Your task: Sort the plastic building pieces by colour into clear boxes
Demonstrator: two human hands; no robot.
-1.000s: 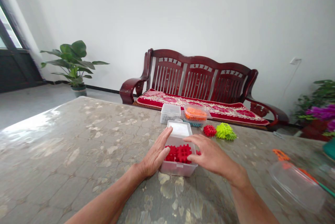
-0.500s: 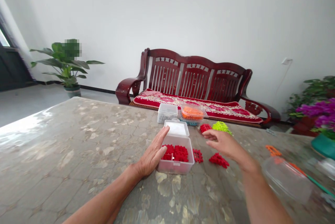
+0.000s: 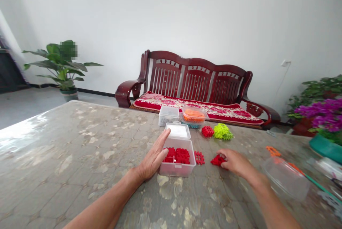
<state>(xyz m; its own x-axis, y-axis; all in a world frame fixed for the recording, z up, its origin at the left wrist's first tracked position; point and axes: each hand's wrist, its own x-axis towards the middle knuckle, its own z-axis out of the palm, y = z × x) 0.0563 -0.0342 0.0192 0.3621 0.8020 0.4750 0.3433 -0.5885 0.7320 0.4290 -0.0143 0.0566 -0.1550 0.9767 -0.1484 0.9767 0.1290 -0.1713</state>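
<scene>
Okay, I'm bracing the clear box (image 3: 175, 170) with my open left hand (image 3: 153, 159); right of it, my right hand (image 3: 236, 161) is pinching red pieces (image 3: 216, 161), ideally edgewise.

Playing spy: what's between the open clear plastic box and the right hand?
Head view: a flat red plastic lattice, then a red plastic clump touching that hand.

Red pieces (image 3: 217, 160) partly behind right hand (image 3: 235, 161)
</scene>
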